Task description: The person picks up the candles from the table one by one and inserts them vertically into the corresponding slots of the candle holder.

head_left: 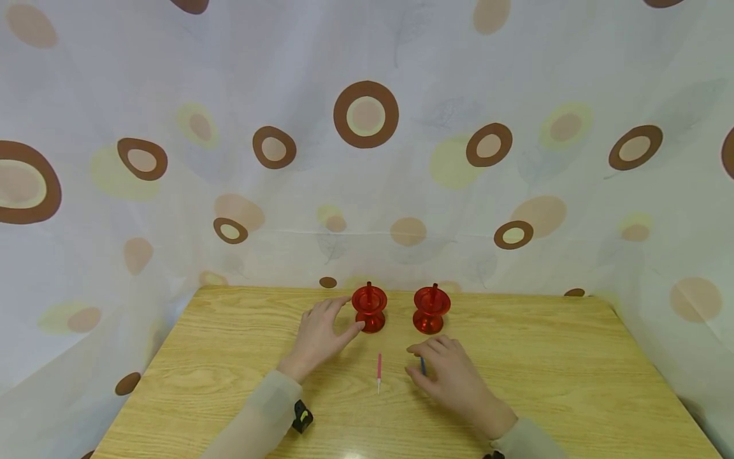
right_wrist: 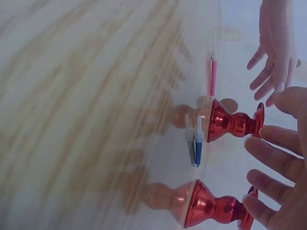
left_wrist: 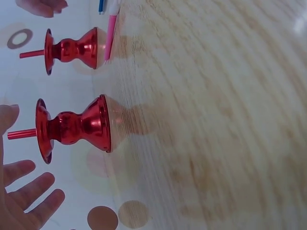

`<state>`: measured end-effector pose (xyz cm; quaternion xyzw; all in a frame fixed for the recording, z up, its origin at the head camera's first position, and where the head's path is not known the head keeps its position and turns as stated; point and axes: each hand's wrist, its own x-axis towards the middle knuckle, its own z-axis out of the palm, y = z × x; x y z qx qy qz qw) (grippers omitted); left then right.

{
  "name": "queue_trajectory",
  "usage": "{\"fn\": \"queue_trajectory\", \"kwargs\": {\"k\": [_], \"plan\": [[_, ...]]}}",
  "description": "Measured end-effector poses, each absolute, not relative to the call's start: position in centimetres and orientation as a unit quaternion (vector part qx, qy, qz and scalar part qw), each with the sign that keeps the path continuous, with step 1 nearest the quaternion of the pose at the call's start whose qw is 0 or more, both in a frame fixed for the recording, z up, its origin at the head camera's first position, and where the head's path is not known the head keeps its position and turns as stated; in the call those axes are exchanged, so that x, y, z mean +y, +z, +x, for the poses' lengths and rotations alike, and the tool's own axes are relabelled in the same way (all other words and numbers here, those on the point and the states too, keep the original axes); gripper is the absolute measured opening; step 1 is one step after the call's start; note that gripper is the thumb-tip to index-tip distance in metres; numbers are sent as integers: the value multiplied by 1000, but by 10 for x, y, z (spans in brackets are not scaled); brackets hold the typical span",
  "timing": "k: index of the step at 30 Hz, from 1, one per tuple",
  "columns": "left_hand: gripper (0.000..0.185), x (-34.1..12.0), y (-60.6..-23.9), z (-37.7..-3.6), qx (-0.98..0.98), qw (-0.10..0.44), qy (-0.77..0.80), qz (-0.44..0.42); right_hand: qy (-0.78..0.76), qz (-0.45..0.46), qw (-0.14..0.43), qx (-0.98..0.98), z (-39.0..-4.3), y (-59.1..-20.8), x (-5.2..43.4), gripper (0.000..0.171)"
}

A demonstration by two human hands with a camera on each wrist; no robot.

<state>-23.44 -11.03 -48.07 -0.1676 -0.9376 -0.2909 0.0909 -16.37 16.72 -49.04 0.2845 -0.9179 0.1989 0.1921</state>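
Two shiny red candle holders stand upright, each with a dish, a waisted stem and a thin upright spike: the left holder (head_left: 369,307) and the right holder (head_left: 430,310). My left hand (head_left: 321,333) is beside the left holder, thumb and fingers spread around it and apart from it in the left wrist view. A slim pink stick (head_left: 379,368) with a white pointed end, like a small candle, lies between the hands. My right hand (head_left: 450,375) hovers with bent, parted fingers by a similar blue stick (right_wrist: 198,149), which it partly hides in the head view.
The wooden table (head_left: 550,376) reaches back to a pale curtain (head_left: 424,210) with brown ring and dot patterns, which hangs behind and on both sides. A small black device (head_left: 302,416) is strapped at the left wrist.
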Motion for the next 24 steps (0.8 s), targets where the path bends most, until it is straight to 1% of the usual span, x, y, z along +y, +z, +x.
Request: {"fn": "queue_trajectory", "kwargs": {"k": [11, 18, 24], "plan": [[70, -110, -482, -239, -933, 87, -308, -165, 207, 296, 212, -908, -169, -496, 164, 27], [66, -110, -485, -241, -929, 91, -320, -161, 230, 292, 207, -905, -171, -498, 162, 25], [68, -110, -484, -243, -929, 85, -323, -160, 231, 290, 197, -908, -172, -498, 158, 22]]}}
